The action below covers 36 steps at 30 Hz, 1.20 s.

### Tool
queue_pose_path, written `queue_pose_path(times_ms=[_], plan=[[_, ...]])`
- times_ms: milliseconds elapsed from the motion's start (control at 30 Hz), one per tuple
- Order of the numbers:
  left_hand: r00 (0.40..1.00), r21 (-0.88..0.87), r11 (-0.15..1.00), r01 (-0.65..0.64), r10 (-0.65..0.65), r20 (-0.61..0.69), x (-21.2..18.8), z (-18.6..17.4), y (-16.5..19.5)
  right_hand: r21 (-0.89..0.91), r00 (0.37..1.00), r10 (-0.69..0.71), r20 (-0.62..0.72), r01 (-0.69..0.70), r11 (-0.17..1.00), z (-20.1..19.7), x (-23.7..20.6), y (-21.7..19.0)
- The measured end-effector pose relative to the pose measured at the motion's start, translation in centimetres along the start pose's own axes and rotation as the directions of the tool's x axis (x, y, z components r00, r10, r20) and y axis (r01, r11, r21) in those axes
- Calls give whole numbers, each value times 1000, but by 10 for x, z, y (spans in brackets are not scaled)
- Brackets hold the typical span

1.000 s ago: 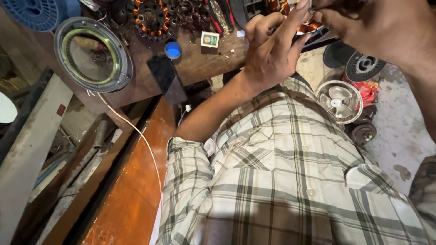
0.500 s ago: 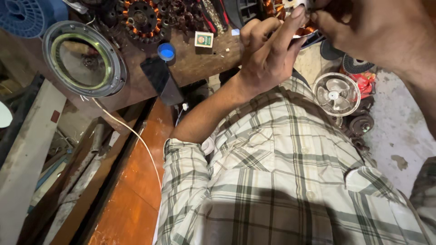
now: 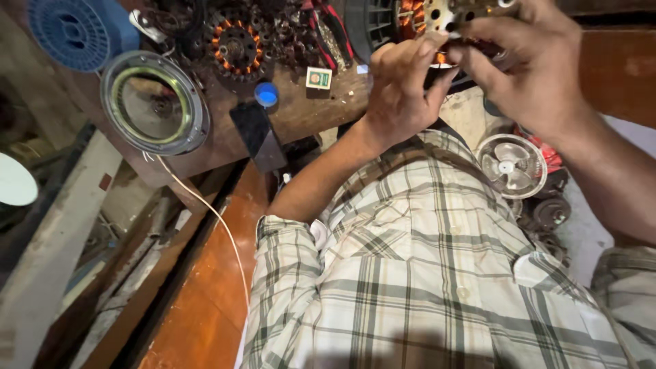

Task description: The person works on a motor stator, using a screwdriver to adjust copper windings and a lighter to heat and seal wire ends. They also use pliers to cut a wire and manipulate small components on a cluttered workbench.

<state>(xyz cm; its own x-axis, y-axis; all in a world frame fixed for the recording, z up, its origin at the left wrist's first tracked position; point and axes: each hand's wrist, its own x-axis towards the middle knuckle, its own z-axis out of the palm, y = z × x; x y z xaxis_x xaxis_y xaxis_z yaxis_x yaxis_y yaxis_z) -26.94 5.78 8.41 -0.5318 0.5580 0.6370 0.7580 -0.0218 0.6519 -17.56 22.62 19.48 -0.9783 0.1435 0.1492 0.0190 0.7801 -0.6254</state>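
Both hands' fingers [image 3: 427, 51] grip a copper-wound motor stator [image 3: 444, 14] above the cluttered bench [image 3: 301, 113].

Left hand [image 3: 400, 89], right hand [image 3: 526, 65] raised together, fingers curled

shirt [image 3: 424, 273]: green-grey and cream plaid. spool [image 3: 72, 31]: blue. cap [image 3: 266, 93]: blue. table [image 3: 301, 113]: brown. cable [image 3: 212, 212]: white.

1 head-worn view, steeply downward, close over the chest toward the workbench [image 3: 301, 116].
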Motion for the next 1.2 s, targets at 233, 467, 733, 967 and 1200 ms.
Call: queue_pose_path(times_ms=[233,467,733,967,1200], plan=[[999,35,999,-28,27,17,-3,0,0,-139,997,60,-45,-66,988,8,0,0],[999,48,998,-38,38,7,-3,2,-1,260,939,340,47,-340,904,-8,8,-3],[999,29,1000,1,-2,51,-7,2,-2,198,990,90,107,-110,974,-13,11,10],[998,-63,998,14,-10,64,-2,-7,-2,-43,997,74,-29,-75,996,2,-3,0],[996,23,999,-41,39,79,4,-13,7,-107,977,-21,-214,-2,994,32,-37,-5]])
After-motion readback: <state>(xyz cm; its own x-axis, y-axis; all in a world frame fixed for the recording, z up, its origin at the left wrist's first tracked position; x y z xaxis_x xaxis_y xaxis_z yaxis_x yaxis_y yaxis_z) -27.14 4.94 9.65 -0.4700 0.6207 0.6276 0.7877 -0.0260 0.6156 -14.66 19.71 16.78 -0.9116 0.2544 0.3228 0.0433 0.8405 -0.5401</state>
